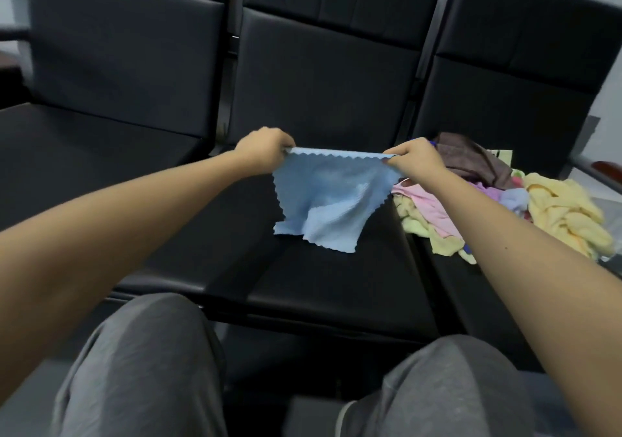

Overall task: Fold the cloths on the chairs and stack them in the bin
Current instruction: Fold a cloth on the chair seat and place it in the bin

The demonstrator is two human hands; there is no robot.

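Three black padded chairs stand in one row. The left chair [101,154] sits just beside the middle chair [303,285], touching its left side, and its seat is bare.

Over the seat of the middle chair, two bare hands hold one light blue cloth [330,197] with a zigzag-cut edge. The left hand [266,150] has its fingers curled and pinches the cloth's upper left corner. The right hand [417,160] pinches the upper right corner in the same way. The top edge is stretched taut between them. The cloth hangs down, and its lower part is creased and seems to rest on the middle chair's seat.

The right chair [525,83], just beside the middle chair, carries one loose pile of cloths [505,201]. At least five show: a brown cloth [471,160], a pink cloth [427,204], a pale yellow-green cloth [420,224], a lilac cloth [513,197] and a yellow cloth [565,211]. The full count cannot be told.

In front of the middle chair are two knees in grey trousers [144,352].
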